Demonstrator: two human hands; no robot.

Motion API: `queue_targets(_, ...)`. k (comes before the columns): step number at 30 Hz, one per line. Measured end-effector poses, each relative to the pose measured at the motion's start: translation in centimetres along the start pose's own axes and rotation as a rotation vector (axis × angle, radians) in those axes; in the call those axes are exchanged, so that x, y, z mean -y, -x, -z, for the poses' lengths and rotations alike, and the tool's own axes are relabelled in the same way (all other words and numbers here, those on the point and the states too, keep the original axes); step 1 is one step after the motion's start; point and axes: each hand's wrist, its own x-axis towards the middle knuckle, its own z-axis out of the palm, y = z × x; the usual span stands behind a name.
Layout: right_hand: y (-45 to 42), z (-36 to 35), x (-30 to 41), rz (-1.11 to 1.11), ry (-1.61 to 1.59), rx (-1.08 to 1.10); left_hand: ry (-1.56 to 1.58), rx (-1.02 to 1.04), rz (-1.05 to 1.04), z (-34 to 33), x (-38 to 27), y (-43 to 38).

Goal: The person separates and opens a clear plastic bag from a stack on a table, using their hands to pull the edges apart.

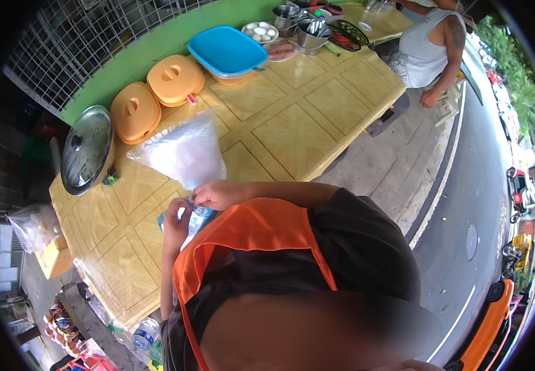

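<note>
A clear plastic bag (pixel 181 155) lies toward the table's middle, its wide end away from me and its narrowed end gathered at my fingers. My left hand (pixel 177 217) pinches that narrow end between thumb and fingertips. Right against it, my right hand (pixel 218 194) grips the same gathered plastic from the other side, fingers curled. Beneath both hands sits a blue-and-white plastic pack (pixel 200 221), partly covered by my left hand and my orange apron (pixel 249 222). Whether a knot is in the bag's end is too small to tell.
Two orange lidded containers (pixel 135 112), a glass-lidded pot (pixel 86 150) and a blue-lidded tub (pixel 227 49) line the wall side of the patterned table (pixel 290 134). Beyond are a bowl of eggs (pixel 260 31) and metal pots (pixel 313 37). A person (pixel 427 46) sits at the far right.
</note>
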Motion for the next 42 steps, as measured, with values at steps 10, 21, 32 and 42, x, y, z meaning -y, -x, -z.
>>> queue_targets(10, -0.3, 1.1, 4.6, -0.662, 0.469, 0.469, 0.075, 0.138, 0.012, -2.0, 0.5, -0.5)
queue_targets(21, 0.0, 0.4, 1.6, -0.522, 0.421, 0.487, 0.231, 0.033, -0.016, -2.2, 5.3, -0.2)
queue_targets(32, -0.5, 1.1, 2.2, -0.349, 0.111, 0.020, -0.107, -0.058, 0.120, -0.5, 5.5, -0.5)
queue_targets(42, -0.3, 3.1, 3.9, -0.261, 0.162, -0.188, -0.198, -0.046, 0.015, -0.2, 3.0, -0.8)
